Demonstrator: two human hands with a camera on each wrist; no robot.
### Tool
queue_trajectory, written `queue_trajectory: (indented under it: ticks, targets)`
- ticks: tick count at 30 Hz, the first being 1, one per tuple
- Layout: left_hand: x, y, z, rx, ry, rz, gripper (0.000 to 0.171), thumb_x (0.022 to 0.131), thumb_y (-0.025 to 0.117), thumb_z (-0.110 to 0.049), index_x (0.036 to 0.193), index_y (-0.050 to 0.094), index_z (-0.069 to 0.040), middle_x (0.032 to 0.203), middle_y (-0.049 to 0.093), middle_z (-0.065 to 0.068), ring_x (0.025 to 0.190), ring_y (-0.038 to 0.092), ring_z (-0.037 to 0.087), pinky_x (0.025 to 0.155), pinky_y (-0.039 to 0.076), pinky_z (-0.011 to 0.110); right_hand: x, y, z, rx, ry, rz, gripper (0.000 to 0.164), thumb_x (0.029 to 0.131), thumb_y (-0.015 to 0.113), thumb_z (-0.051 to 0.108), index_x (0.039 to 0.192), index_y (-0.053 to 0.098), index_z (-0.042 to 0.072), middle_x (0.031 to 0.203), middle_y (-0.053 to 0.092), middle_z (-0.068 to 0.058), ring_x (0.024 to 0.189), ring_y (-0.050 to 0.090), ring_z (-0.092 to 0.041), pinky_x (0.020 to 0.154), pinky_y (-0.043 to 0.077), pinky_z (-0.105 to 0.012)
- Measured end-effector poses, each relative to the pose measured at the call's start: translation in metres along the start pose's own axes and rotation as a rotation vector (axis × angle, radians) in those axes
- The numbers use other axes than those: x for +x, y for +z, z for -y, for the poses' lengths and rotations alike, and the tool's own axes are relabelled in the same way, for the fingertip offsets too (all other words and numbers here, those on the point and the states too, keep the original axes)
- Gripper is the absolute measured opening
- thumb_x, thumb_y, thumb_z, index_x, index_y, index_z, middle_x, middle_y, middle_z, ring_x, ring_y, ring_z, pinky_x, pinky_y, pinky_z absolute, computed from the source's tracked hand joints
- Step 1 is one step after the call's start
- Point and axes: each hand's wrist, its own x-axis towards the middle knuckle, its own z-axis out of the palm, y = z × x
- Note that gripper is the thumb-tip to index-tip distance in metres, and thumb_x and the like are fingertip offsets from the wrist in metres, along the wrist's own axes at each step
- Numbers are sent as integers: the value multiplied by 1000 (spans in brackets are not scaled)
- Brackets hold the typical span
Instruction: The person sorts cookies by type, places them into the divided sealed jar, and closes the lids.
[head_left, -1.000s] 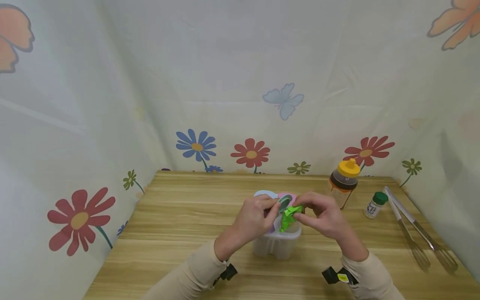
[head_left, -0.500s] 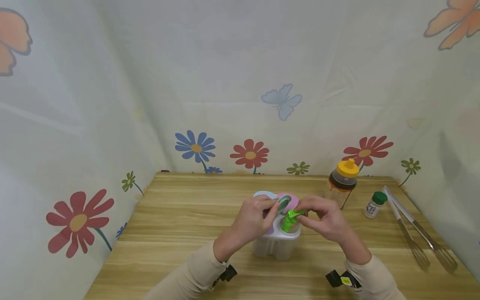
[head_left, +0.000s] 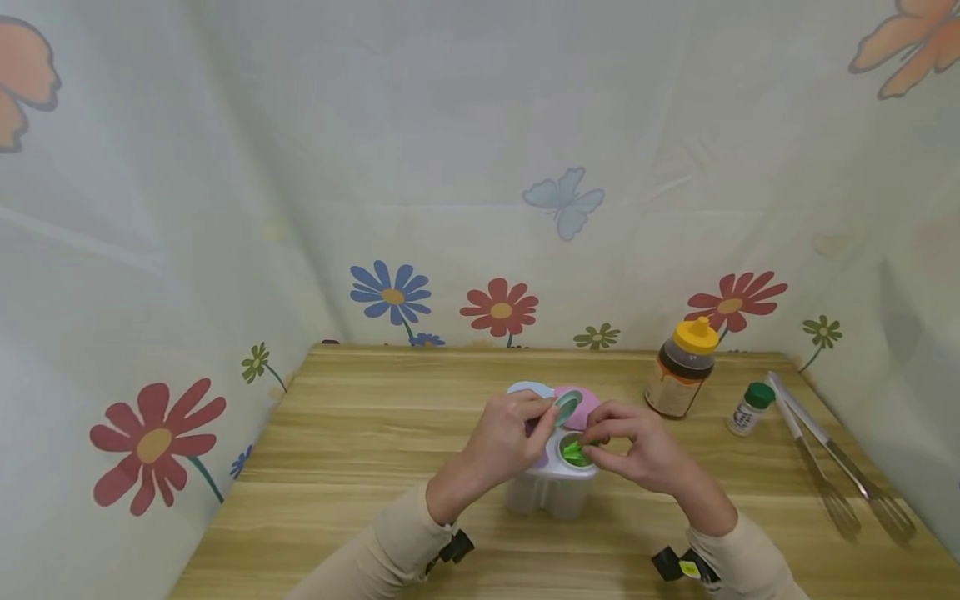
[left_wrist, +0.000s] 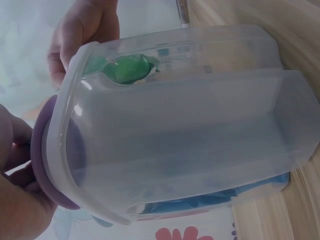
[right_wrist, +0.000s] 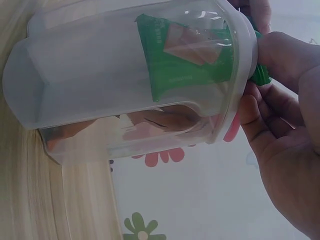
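Observation:
A clear plastic storage box (head_left: 551,497) with several compartments and coloured lids stands on the wooden table. My left hand (head_left: 498,442) holds up its raised teal lid (head_left: 569,407), beside the closed purple lid (left_wrist: 44,155). At the open compartment, my right hand (head_left: 637,446) pinches the top end of a green packet (head_left: 573,452). Most of that packet is inside the compartment in the right wrist view, with its crimped end sticking out between the fingers. A brown packet (right_wrist: 172,119) shows in another compartment, and blue wrapping (left_wrist: 200,201) shows low in the left wrist view.
A bottle with a yellow cap (head_left: 696,336) stands at the back right of the table (head_left: 375,408). Beside it is a small jar with a green cap (head_left: 750,408). Metal tongs (head_left: 825,450) with slotted ends lie along the right edge. A flowered curtain (head_left: 450,167) surrounds the table.
My right hand has lowered the green packet from above the opening into the compartment. The left hand has kept the teal lid raised in nearly the same spot.

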Motion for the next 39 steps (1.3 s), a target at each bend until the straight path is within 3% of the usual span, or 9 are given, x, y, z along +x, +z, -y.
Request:
queue_trajectory:
  ticks: [11, 19, 34, 39]
  targets:
    - [0, -1, -1, 3, 3, 7, 13, 91, 67, -13, 90, 76, -3, 68, 55, -3, 56, 44, 3, 48, 35, 7, 2, -3, -1, -31, -61, 43, 23, 77, 75, -6, 90, 74, 13, 96, 64, 1, 84, 59, -10, 75, 49, -18]
    - [1, -1, -1, -10, 23, -12, 12, 90, 68, -11, 87, 76, -3, 69, 56, -2, 56, 45, 3, 48, 35, 7, -2, -4, 0, -98, -71, 98, 13, 80, 80, 13, 86, 74, 23, 102, 57, 1, 90, 54, -8, 74, 49, -22]
    - [0, -1, -2, -23, 14, 2, 12, 90, 68, -11, 87, 76, -3, 68, 56, -2, 57, 45, 3, 49, 37, 7, -13, 1, -8, -108, -81, -5, 39, 65, 91, 21, 96, 68, 16, 107, 58, 1, 96, 55, -11, 86, 43, -17]
    - [1, -1, -1, -29, 21, 2, 11, 89, 69, -11, 89, 77, -3, 70, 58, -2, 57, 48, 6, 50, 37, 7, -14, 2, -8, -128, 1, -21, 55, 58, 94, 21, 104, 65, 15, 112, 56, 0, 99, 55, -11, 84, 45, -21]
